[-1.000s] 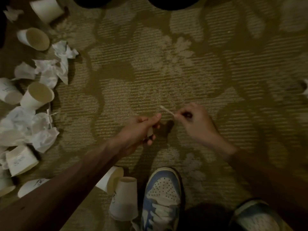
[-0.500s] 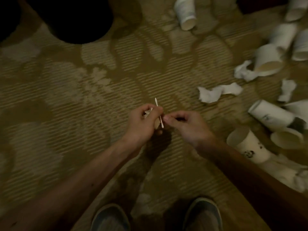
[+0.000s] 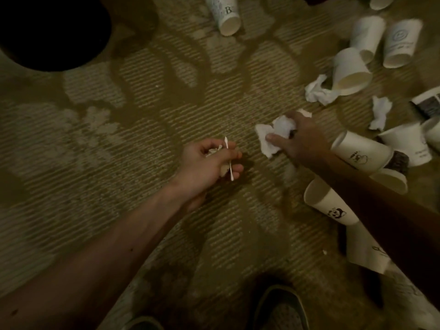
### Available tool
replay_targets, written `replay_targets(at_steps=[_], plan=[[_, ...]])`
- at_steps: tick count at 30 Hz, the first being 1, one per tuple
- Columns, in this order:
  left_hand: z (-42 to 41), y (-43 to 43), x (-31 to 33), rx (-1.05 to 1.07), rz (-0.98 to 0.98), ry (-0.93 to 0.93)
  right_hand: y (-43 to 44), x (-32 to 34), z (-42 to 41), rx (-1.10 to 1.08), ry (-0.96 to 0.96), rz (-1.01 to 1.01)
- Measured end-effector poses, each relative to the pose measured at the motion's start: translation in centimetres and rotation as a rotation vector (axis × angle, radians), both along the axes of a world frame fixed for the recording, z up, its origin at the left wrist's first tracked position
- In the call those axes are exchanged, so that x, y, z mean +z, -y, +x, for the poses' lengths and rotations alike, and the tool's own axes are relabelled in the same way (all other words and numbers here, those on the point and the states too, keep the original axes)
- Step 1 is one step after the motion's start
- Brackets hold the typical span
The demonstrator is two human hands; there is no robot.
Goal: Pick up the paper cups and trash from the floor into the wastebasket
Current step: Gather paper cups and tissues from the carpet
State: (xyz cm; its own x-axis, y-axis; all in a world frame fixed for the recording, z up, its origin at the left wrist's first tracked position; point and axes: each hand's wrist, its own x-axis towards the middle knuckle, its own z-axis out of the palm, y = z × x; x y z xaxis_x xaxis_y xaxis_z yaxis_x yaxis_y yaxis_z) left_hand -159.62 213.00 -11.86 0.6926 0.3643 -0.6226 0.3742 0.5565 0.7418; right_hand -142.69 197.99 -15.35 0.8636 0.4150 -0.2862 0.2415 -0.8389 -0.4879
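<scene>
My left hand [image 3: 209, 163] hovers over the carpet at centre, fingers curled round a cotton swab [image 3: 229, 160] and a few small scraps. To its right, my right hand [image 3: 300, 139] grips a crumpled white tissue [image 3: 273, 134] on the floor. Several white paper cups lie tipped over on the right, among them a panda-print cup [image 3: 331, 206] beside my right forearm and a cup [image 3: 362, 153] just behind that hand. Another cup [image 3: 225, 14] lies at the top centre. A dark round shape [image 3: 52, 32], perhaps the wastebasket, fills the top left corner.
More crumpled tissues [image 3: 317, 91] [image 3: 379, 113] lie among the cups on the right. My two shoes [image 3: 278, 308] stand at the bottom edge. The patterned carpet [image 3: 119, 151] stretches across the left and middle.
My right hand let go of the swab, moved right and took hold of the crumpled tissue. The swab now stays in my left hand, which has barely moved.
</scene>
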Motion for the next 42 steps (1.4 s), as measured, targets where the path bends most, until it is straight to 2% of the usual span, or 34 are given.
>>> replay_targets(at_steps=[4,10,16,21,26,28,34,39,41,42], plan=[[-0.2,-0.4,-0.2,-0.004,0.001,-0.018,0.0,-0.6,-0.3,0.106,0.098,0.056],[-0.4,-0.8,-0.9,-0.015,0.132,-0.104,-1.1,0.6,-2.2,0.166,0.0,0.183],[-0.5,0.2,-0.3,0.076,0.095,-0.107,-3.4,3.3,-6.6,0.121,-0.108,0.46],[-0.8,0.8,1.1,0.113,-0.018,-0.036,-4.8,5.3,-9.3,0.065,-0.275,0.576],[-0.8,0.1,1.9,0.081,0.047,-0.058,-5.1,6.7,-9.5,-0.224,-0.702,0.783],[-0.7,-0.1,2.2,0.025,0.05,-0.031,-4.9,6.9,-9.3,-0.229,-0.782,0.805],[-0.2,0.2,3.0,-0.051,0.031,0.014,-4.4,6.8,-8.5,-0.096,-0.714,0.736],[0.3,0.1,2.3,0.004,-0.045,0.004,-3.7,6.0,-6.8,0.011,-0.627,0.608],[0.7,0.1,2.0,-0.015,-0.025,-0.001,-3.0,5.5,-5.2,0.051,-0.486,0.483],[1.0,0.1,1.9,-0.033,-0.016,-0.004,-2.5,5.2,-4.0,0.129,-0.316,0.365]])
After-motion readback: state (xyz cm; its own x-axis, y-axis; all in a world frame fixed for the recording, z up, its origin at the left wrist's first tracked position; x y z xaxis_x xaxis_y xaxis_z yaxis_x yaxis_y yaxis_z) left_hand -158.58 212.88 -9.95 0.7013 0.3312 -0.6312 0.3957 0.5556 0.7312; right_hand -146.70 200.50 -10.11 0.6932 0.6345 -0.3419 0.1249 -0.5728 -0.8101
